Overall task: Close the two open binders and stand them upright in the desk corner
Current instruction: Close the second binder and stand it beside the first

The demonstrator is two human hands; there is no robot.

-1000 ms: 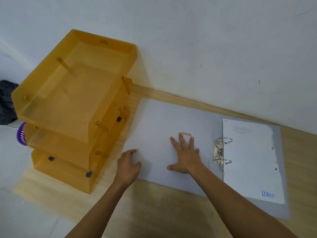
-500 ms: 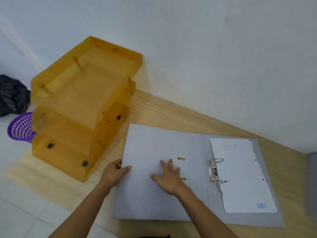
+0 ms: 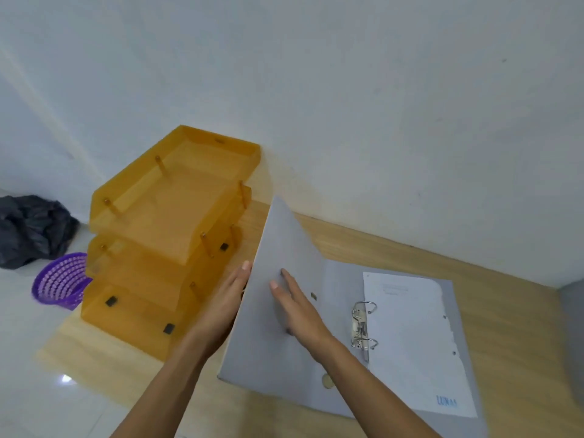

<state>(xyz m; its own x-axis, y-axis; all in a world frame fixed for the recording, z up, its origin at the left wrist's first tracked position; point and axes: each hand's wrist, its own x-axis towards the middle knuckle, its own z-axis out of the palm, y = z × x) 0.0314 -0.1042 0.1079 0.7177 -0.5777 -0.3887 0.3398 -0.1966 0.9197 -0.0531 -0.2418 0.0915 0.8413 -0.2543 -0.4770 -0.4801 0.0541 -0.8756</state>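
Note:
A grey lever-arch binder (image 3: 341, 286) lies open on the wooden desk (image 3: 512, 295). Its left cover (image 3: 278, 248) stands raised at a steep angle. White paper (image 3: 414, 336) with blue print sits on its right half, beside the metal rings (image 3: 363, 327). My left hand (image 3: 221, 308) is behind the raised cover with its fingers at the cover's left edge. My right hand (image 3: 297, 305) lies flat against the cover's inner face. The edge of a second grey binder (image 3: 573, 343) shows at the far right.
An orange three-tier letter tray (image 3: 170, 235) stands on the desk's left end against the white wall (image 3: 347, 105). On the floor to the left are a purple basket (image 3: 60, 279) and a black bag (image 3: 31, 229).
The binder's left cover, flat before, has swung up off the desk. My left hand moved from the cover's edge to behind it. The view has drawn back.

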